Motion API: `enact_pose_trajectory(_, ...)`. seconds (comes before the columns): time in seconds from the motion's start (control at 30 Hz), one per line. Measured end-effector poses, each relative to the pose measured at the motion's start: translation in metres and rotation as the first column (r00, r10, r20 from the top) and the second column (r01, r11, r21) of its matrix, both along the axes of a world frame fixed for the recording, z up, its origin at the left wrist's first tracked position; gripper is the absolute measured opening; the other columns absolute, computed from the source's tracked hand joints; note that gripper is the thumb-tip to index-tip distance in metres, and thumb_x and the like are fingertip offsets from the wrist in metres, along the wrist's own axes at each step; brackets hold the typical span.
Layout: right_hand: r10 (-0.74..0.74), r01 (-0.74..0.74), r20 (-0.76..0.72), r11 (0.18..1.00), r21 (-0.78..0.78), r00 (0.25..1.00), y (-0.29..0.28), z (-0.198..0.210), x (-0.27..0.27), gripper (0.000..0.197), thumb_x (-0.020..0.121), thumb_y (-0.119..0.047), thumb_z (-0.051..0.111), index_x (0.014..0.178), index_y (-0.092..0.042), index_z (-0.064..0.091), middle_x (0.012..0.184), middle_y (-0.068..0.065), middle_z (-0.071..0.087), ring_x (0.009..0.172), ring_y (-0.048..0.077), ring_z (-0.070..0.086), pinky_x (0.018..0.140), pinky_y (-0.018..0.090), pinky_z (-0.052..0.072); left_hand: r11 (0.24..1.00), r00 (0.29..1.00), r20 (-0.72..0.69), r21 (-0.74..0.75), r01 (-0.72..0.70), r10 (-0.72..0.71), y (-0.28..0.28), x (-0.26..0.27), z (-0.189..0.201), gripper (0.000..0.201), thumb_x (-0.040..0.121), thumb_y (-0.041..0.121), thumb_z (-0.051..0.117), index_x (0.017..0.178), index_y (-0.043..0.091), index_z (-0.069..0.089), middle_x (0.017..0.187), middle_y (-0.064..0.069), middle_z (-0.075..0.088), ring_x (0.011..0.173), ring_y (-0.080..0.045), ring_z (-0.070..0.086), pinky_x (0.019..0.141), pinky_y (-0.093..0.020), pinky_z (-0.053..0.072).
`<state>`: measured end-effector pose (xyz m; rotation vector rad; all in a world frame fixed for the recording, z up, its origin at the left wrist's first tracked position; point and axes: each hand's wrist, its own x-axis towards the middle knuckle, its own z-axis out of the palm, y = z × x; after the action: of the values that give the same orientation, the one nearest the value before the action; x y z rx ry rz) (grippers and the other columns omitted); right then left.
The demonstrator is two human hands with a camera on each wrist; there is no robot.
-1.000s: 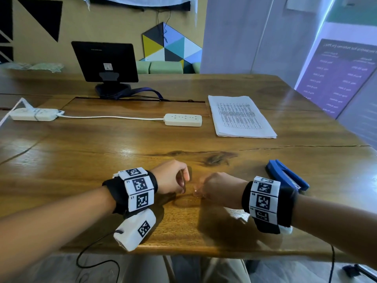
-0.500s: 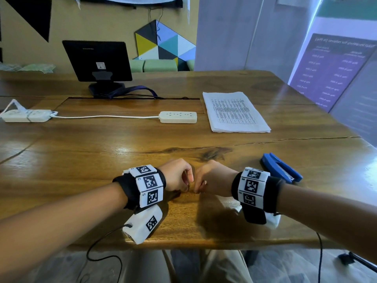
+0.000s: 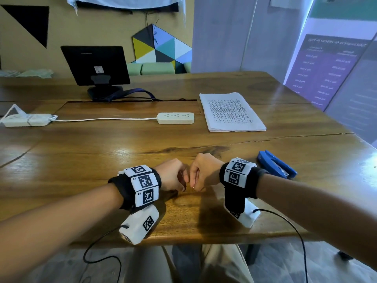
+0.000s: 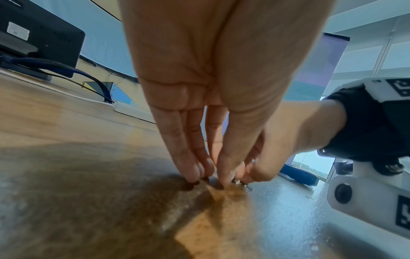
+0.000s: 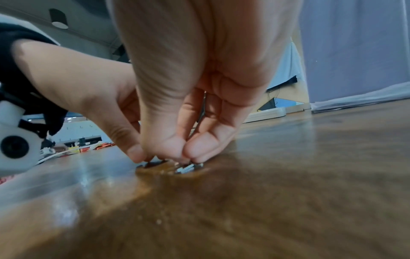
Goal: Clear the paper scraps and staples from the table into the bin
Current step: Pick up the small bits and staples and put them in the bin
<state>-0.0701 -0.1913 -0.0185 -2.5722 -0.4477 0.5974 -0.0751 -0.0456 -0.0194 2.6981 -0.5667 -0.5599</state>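
A small heap of metal staples (image 5: 188,168) lies on the wooden table (image 3: 102,160), near its front edge. My right hand (image 5: 184,157) stands fingertips-down on the heap, thumb and forefinger pinching at the staples. My left hand (image 4: 208,180) stands right beside it. Its nearly straight fingers (image 4: 193,177) and thumb press on the wood, and I see nothing between them. In the head view the left hand (image 3: 184,185) and the right hand (image 3: 195,186) touch knuckle to knuckle and hide the staples. One stray staple (image 4: 308,197) lies to the right. No bin or paper scrap is in view.
A blue stapler (image 3: 275,166) lies just right of my right wrist. Further back are a stack of printed sheets (image 3: 230,113), a white power strip (image 3: 175,118) whose cord runs to a second strip (image 3: 26,120), and a black monitor (image 3: 95,66).
The two hands have closed the gap between them and now touch. The right hand came in towards the left one and its wrist rose.
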Motion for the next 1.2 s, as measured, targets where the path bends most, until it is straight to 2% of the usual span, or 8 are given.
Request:
enact_pose_trajectory(0.1, -0.056, 0.057, -0.02, 0.995, 0.076, 0.998, -0.008, 0.0, 0.0, 0.017, 0.064, -0.007, 0.078, 0.061, -0.023, 0.072, 0.073, 0.001, 0.073, 0.067, 0.006, 0.064, 0.07, 0.021, 0.056, 1.0, 1.0, -0.011, -0.027, -0.006, 0.006, -0.002, -0.001, 0.0, 0.021, 0.076, 0.019, 0.074, 0.095, 0.018, 0.066, 0.093, 0.002, 0.067, 0.092, -0.016, 0.062, 0.084, -0.031, 0.052)
enact_pose_trajectory(0.27, -0.195, 0.191, -0.014, 0.944, 0.267, 0.981, -0.031, 0.008, 0.002, 0.017, 0.066, 0.0, 0.075, 0.062, -0.016, 0.072, 0.053, -0.006, 0.065, 0.044, -0.003, 0.054, 0.049, 0.009, 0.043, 0.998, 1.0, -0.01, -0.061, 0.005, -0.006, -0.013, -0.004, -0.002, 0.022, 0.077, 0.02, 0.074, 0.096, 0.015, 0.067, 0.088, 0.005, 0.064, 0.086, -0.012, 0.059, 0.079, -0.025, 0.048)
enact_pose_trajectory(0.47, -0.235, 0.229, -0.019, 0.92, 0.318, 0.972, -0.049, 0.007, 0.004, 0.01, 0.065, 0.003, 0.076, 0.067, -0.007, 0.074, 0.049, -0.008, 0.065, 0.044, -0.002, 0.056, 0.05, 0.01, 0.045, 0.996, 0.999, 0.045, -0.087, 0.035, -0.031, -0.033, -0.001, -0.006, 0.02, 0.075, 0.018, 0.076, 0.094, 0.012, 0.071, 0.083, 0.006, 0.064, 0.073, -0.006, 0.055, 0.063, -0.014, 0.041)
enact_pose_trajectory(0.7, -0.223, 0.224, -0.044, 0.91, 0.348, 0.974, -0.057, -0.001, 0.004, 0.008, 0.066, 0.0, 0.077, 0.067, -0.007, 0.074, 0.058, -0.003, 0.069, 0.053, 0.002, 0.062, 0.059, 0.016, 0.051, 0.99, 0.979, 0.153, -0.011, 0.14, -0.136, -0.035, -0.003, -0.006, 0.039, 0.079, 0.021, 0.072, 0.117, 0.018, 0.063, 0.11, 0.0, 0.064, 0.1, -0.015, 0.058, 0.081, -0.024, 0.045)
enact_pose_trajectory(0.83, -0.267, 0.264, -0.042, 0.896, 0.357, 0.963, -0.061, 0.004, 0.004, 0.006, 0.068, 0.004, 0.073, 0.073, 0.0, 0.073, 0.045, -0.012, 0.064, 0.044, -0.004, 0.056, 0.05, 0.009, 0.045, 0.972, 0.957, 0.171, 0.027, 0.234, -0.235, -0.035, -0.009, -0.013, 0.022, 0.089, 0.016, 0.06, 0.109, 0.01, 0.068, 0.115, -0.005, 0.062, 0.105, -0.019, 0.059, 0.089, -0.026, 0.046)
enact_pose_trajectory(0.9, -0.292, 0.285, -0.038, 0.887, 0.364, 0.956, -0.065, 0.006, 0.004, 0.007, 0.068, 0.006, 0.072, 0.073, 0.0, 0.073, 0.042, -0.013, 0.062, 0.041, -0.005, 0.054, 0.046, 0.007, 0.042, 0.973, 0.958, 0.17, 0.047, 0.227, -0.232, -0.035, -0.011, -0.014, 0.02, 0.093, 0.014, 0.053, 0.104, 0.004, 0.067, 0.111, -0.01, 0.064, 0.101, -0.024, 0.061, 0.086, -0.029, 0.048)
enact_pose_trajectory(1.0, -0.312, 0.302, -0.035, 0.878, 0.371, 0.949, -0.07, 0.007, 0.003, 0.008, 0.069, 0.005, 0.073, 0.077, 0.003, 0.073, 0.041, -0.014, 0.061, 0.039, -0.005, 0.052, 0.045, 0.006, 0.041, 0.938, 0.91, 0.245, 0.179, 0.297, -0.335, -0.035, -0.013, -0.016, 0.025, 0.096, 0.016, 0.047, 0.108, 0.002, 0.064, 0.109, -0.01, 0.062, 0.1, -0.026, 0.06, 0.072, -0.022, 0.035)
enact_pose_trajectory(1.2, -0.32, 0.312, -0.044, 0.87, 0.382, 0.946, -0.076, 0.003, 0.002, 0.01, 0.069, 0.005, 0.074, 0.079, 0.006, 0.072, 0.042, -0.012, 0.062, 0.039, -0.004, 0.053, 0.046, 0.007, 0.041, 0.913, 0.855, 0.332, 0.234, 0.335, -0.399, -0.035, -0.015, -0.017, 0.02, 0.094, 0.016, 0.049, 0.104, 0.01, 0.065, 0.109, -0.006, 0.061, 0.1, -0.023, 0.06, 0.077, -0.026, 0.04)
